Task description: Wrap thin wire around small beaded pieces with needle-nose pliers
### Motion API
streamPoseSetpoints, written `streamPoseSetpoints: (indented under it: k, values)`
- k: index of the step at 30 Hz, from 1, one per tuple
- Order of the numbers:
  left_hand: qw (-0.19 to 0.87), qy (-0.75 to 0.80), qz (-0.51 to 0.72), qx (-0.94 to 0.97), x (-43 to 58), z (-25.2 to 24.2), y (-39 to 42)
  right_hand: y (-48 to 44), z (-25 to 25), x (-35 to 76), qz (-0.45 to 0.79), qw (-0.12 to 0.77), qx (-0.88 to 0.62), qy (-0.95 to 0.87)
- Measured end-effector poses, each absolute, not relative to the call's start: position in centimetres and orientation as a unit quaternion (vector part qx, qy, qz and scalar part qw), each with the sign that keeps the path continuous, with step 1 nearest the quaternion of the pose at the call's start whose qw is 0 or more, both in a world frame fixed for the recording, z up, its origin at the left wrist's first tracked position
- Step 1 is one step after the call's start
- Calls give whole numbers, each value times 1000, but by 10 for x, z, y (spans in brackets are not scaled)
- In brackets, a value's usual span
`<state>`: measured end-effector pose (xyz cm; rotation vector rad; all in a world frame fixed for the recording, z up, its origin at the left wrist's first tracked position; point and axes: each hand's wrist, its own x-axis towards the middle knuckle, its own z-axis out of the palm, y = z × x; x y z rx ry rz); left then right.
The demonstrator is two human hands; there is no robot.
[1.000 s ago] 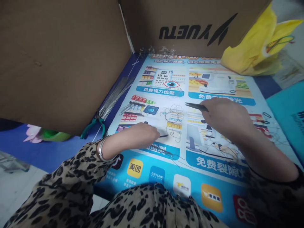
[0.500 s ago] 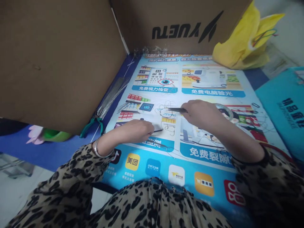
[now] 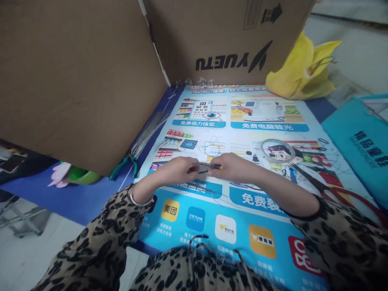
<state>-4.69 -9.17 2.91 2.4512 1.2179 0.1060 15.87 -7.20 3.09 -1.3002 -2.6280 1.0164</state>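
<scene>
My right hand (image 3: 233,167) is closed round dark pointed tweezers (image 3: 206,165), whose tips point left toward my other hand. Opposite it, my left hand (image 3: 177,170) is pinched shut at the tweezer tips. What its fingers hold is too small and hidden to name. Both hands are close together above the printed poster (image 3: 216,206). Just beyond them lies a thin bent wire shape (image 3: 212,146) on the poster.
Scissors (image 3: 311,178) and a clear tape roll (image 3: 277,150) lie right. Left are green-handled pliers (image 3: 123,166) and a bundle of thin wires (image 3: 151,131). Cardboard (image 3: 81,81) stands left and behind. A yellow bag (image 3: 300,76) and a teal box (image 3: 357,141) stand right.
My right hand has moved left and nearer with the tweezers, bringing them to my left hand. The left hand has turned slightly, and the camera view has shifted.
</scene>
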Motion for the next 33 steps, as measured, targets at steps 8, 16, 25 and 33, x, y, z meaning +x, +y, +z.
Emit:
streamPoseSetpoints:
  k: [8, 16, 25, 33]
  values:
    - [261, 417, 77, 867, -43, 20, -95, -77, 23, 152, 366, 71, -459, -806]
    - [324, 398, 58, 856, -50, 24, -94, -67, 33, 167, 494, 66, -429, -753]
    - [299, 388, 8, 872, -47, 23, -98, -62, 37, 172, 383, -1, -424, -821]
    - [289, 393, 29, 872, -39, 25, -101, -60, 45, 180, 466, 41, -391, -793]
